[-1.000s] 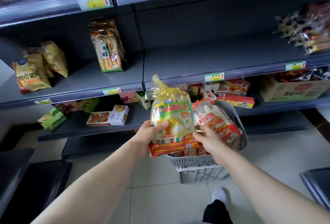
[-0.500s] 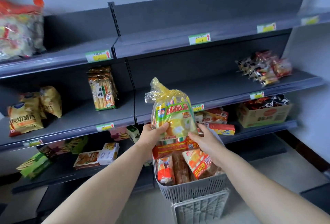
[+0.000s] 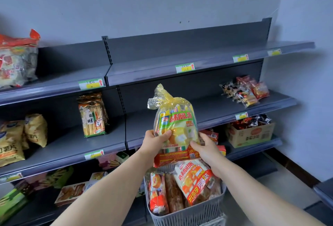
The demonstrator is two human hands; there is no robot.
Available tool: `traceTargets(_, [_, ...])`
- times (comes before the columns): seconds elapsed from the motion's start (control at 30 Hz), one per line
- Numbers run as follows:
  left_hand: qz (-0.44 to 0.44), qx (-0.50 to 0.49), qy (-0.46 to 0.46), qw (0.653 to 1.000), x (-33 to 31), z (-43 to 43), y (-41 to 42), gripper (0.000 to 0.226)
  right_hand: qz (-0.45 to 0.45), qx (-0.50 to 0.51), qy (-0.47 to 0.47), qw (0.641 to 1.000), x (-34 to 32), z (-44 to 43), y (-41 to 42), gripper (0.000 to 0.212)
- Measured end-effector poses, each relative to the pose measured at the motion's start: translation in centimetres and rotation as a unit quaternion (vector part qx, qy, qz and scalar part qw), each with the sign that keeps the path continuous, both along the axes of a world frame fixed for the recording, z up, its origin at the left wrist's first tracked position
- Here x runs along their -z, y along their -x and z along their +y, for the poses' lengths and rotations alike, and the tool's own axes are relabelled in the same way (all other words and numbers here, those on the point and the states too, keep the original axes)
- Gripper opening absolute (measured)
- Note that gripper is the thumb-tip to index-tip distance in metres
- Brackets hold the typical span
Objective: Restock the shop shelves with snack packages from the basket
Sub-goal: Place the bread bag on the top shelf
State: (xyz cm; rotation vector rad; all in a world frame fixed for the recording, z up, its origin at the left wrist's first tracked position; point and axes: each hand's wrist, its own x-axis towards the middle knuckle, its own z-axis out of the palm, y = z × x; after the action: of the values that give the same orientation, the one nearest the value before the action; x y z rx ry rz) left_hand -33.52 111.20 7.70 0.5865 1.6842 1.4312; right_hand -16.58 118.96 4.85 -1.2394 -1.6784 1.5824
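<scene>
I hold a yellow-and-green snack bag (image 3: 175, 123) with a knotted yellow top upright in front of the dark grey shelves. My left hand (image 3: 156, 140) grips its lower left side, thumb on the front. My right hand (image 3: 205, 147) grips its lower right corner. The bag hangs above the grey plastic basket (image 3: 187, 215), which holds several more snack packages, among them an orange-and-white bag (image 3: 197, 180). Behind the bag runs the middle shelf (image 3: 216, 107), bare at its centre.
The top shelf (image 3: 162, 67) carries a large bag (image 3: 17, 61) at far left. Rice-cracker pack (image 3: 92, 115) and chip bags (image 3: 21, 135) stand on the middle left shelf; small wrapped snacks (image 3: 245, 90) lie at middle right. A cardboard box (image 3: 250, 133) sits lower right.
Both hands have lifted the yellow-and-green bag up out of the basket towards the middle shelf. The view has tilted upward, so the top shelf and wall show now.
</scene>
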Motion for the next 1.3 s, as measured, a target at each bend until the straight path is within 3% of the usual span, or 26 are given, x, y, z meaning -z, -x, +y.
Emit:
traceTargets(0.4, [0.007,-0.023,-0.037,0.999,-2.1,0.1,1.2,0.052,0.012,0.002,-0.041,0.999,-2.0,0.8,2.0,0.049])
traceTargets(0.6, [0.008,-0.009,-0.087,0.996,-7.8,1.8,3.1,0.048,0.049,0.008,-0.113,0.992,-7.4,2.5,3.4,0.061])
traceTargets(0.8, [0.155,0.121,-0.081,0.977,-15.2,5.1,4.2,0.058,0.118,0.046,-0.168,0.978,-13.7,7.8,5.1,0.058])
traceTargets(0.93, [0.198,0.059,-0.116,0.972,-19.0,9.7,5.8,0.063,0.131,0.032,-0.209,0.969,-17.9,12.7,6.7,0.054])
traceTargets(1.13, [0.23,-0.061,-0.145,0.96,-23.3,20.2,8.7,0.056,0.075,0.03,-0.293,0.953,-23.2,22.9,10.6,0.047])
traceTargets(1.2, [0.267,-0.075,-0.122,0.953,-23.7,23.7,9.7,0.055,0.031,0.047,-0.307,0.95,-24.0,26.6,12.1,0.047])
traceTargets(1.3, [0.342,-0.102,-0.018,0.934,-23.4,28.9,12.0,0.071,0.036,0.015,-0.268,0.963,-24.2,31.8,14.0,0.045])
